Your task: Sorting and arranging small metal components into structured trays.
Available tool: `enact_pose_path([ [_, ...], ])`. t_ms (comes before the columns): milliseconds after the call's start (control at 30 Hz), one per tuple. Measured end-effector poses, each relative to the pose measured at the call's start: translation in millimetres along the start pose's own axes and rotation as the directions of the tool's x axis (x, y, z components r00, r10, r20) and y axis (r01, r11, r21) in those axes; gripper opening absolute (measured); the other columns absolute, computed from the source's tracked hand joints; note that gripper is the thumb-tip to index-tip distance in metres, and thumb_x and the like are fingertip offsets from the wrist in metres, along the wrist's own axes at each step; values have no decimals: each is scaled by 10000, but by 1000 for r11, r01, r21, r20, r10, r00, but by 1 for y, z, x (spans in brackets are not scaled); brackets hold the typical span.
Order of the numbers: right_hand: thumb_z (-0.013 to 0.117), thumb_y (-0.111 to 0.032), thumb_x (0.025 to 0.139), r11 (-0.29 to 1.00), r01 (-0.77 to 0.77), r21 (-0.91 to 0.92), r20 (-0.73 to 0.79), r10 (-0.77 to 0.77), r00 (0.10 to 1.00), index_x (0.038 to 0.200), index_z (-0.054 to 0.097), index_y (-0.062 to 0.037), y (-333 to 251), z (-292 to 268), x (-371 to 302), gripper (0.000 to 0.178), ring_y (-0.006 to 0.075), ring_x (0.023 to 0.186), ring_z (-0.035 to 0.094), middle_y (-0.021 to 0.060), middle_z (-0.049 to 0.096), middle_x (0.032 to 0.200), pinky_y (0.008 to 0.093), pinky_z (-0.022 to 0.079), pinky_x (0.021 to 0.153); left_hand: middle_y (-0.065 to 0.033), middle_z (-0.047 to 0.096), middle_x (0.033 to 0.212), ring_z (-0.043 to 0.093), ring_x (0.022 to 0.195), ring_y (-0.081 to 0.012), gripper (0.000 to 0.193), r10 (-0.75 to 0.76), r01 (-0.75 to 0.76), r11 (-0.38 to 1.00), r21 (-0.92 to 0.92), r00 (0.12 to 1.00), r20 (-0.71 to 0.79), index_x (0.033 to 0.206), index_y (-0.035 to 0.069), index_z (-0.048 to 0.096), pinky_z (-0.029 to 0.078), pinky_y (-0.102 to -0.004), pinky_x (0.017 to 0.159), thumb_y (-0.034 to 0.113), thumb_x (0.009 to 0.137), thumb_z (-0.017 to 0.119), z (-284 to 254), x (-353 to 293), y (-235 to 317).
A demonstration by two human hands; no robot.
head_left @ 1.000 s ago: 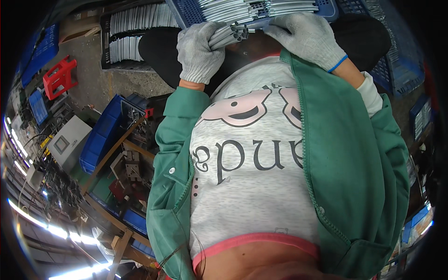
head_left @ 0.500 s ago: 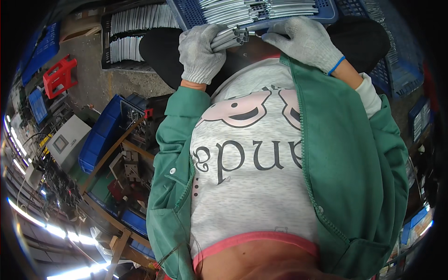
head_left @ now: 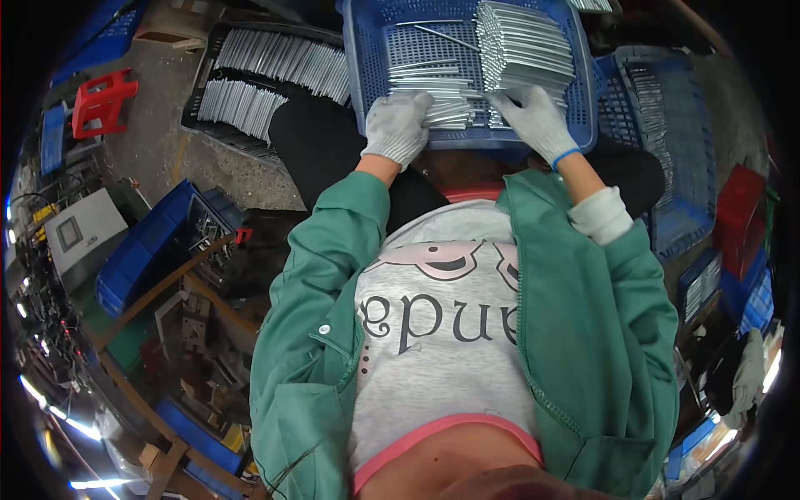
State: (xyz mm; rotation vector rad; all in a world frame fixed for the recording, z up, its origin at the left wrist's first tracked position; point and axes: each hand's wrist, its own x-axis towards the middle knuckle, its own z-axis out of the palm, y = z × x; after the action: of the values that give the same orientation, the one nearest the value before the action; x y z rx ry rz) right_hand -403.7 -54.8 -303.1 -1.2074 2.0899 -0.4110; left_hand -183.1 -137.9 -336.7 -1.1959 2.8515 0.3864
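Note:
Straight ahead of me a blue plastic basket [head_left: 367, 50] holds metal tubes in two stacks. My left hand [head_left: 398, 127], in a grey-white knit glove, is curled round the left ends of the metal tubes [head_left: 446, 107] in the lower left stack. Its fingertips are partly hidden. My right hand [head_left: 537, 123], gloved alike with a blue cuff edge, is over the near right part of the basket. Its thumb and fingers are apart, and the fingertips reach the gap between the stacks. The taller tube stack [head_left: 525, 46] lies just beyond it.
A black crate [head_left: 200, 112] with rows of tubes stands left of my knee. On the right is another blue crate [head_left: 687, 200] with metal parts. A red stool [head_left: 102, 102], a grey control box [head_left: 83, 233] and a blue bin [head_left: 137, 262] are at the left.
My left hand has carried the bundle of metal tubes forward, down into the basket. My right hand has moved forward over the basket too. More of the basket shows now.

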Motion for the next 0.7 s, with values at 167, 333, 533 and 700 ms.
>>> enact_pose_path([
  [167, 516, -529, 898, 997, 3, -75, -1, -3, 1000, 987, 767, -65, -38, 23, 73, 536, 329, 841, 700, 144, 743, 897, 404, 546, 802, -68, 717, 982, 675, 904, -290, 390, -5, -8, 996, -87, 989, -146, 1132, 147, 654, 489, -375, 857, 147, 744, 685, 11, 2, -14],
  [333, 496, -498, 939, 992, -58, -115, -72, 49, 996, 1097, 722, -43, -34, 61, 165, 532, 339, 917, 697, 156, 742, 1004, 413, 540, 842, -40, 690, 923, 661, 836, -252, 378, -128, 41, 957, -287, 948, -290, 1082, 142, 644, 489, -364, 821, 105, 711, 707, -8, -11, -3],
  [533, 480, -476, 969, 931, -234, -280, -22, 238, 971, 1161, 710, -75, -36, 92, 195, 501, 327, 977, 697, 122, 741, 1086, 427, 535, 888, -24, 674, 901, 653, 790, -225, 432, -218, -3, 908, -419, 850, -479, 1074, 134, 636, 496, -355, 801, 98, 663, 764, -10, -26, -10],
  [700, 521, -485, 923, 980, 9, -201, 242, 41, 969, 1163, 715, -92, -52, 93, 171, 500, 337, 1029, 683, 146, 719, 1146, 458, 537, 930, -33, 680, 903, 655, 779, -236, 437, -320, 39, 867, -497, 808, -494, 1067, 122, 640, 497, -364, 806, 105, 656, 787, -16, -31, -15],
])
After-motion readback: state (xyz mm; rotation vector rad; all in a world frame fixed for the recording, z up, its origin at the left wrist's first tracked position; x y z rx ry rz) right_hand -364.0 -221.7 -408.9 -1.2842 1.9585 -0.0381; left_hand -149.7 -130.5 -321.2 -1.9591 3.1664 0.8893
